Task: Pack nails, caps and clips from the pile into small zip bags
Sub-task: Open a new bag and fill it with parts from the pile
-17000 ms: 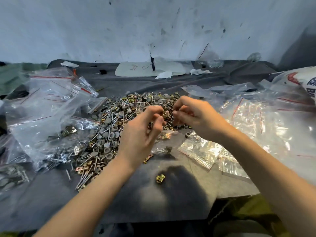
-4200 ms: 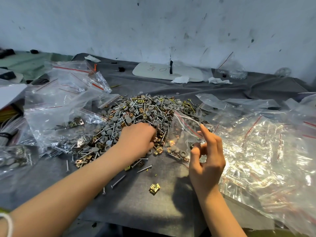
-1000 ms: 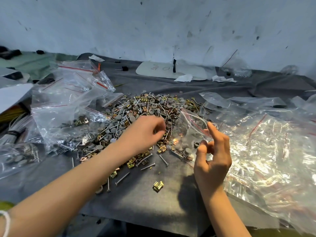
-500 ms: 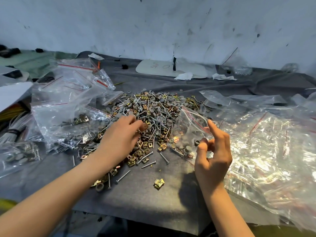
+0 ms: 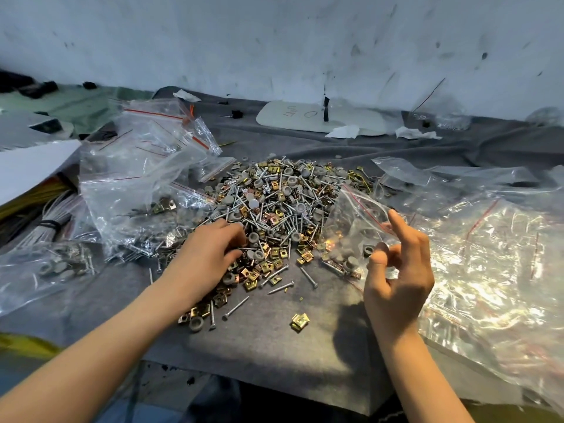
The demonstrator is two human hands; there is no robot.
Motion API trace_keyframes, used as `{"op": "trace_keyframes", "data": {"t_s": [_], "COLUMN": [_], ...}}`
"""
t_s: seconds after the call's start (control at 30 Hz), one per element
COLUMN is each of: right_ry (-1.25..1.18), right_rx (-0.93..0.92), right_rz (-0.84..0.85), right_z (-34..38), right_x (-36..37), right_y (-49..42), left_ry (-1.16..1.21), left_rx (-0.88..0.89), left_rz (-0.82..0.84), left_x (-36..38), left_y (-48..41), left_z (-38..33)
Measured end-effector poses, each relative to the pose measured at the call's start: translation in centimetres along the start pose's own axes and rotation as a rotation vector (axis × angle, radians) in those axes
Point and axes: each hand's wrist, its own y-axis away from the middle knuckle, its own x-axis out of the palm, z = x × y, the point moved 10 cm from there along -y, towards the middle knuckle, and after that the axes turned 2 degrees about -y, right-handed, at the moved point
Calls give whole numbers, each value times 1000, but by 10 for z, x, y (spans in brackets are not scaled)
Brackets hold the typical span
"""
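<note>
The pile lay on the grey cloth. The zip bag, partly filled, stood at its right edge, mouth pinched by your right hand. Your left hand curled into the pile; its catch could not be told. A slackened pinch could collapse the mouth, scattering pieces.

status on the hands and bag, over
Left hand curled in pile, catch unclear. Right hand pinches zip bag open, caps inside. Nothing blocking.

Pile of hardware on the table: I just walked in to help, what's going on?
A person is bagging it. The left hand reaches into the pile of nails, caps and clips; the right hand pinches a small bag beside it, a few pieces already inside. Filled bags lie left, empty bags right.
</note>
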Motion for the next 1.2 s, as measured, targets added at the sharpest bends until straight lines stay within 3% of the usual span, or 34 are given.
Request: {"op": "trace_keyframes", "data": {"t_s": [0.4, 0.57, 0.7, 0.8, 0.93, 1.2], "right_ry": [-6, 0, 7, 17, 23, 42], "right_rx": [-20, -38, -42, -59, -56, -94], "right_rz": [-9, 0, 1, 1, 1, -9], "right_z": [1, 1, 1, 3, 1, 0], "right_x": [-1, 1, 0, 0, -2, -1], "right_y": [0, 1, 1, 2, 4, 5], "left_ry": [41, 325, 554, 463, 194, 111], "left_rx": [1, 33, 201, 470, 725, 734], "left_rz": [13, -160, -361, -440, -338, -389], "left_x": [-12, -37, -69, -80, -53, -44], "left_y": [-4, -15, -23, -24, -23, -21], "left_z": [3, -41, -108, -165, -206, -201]}}
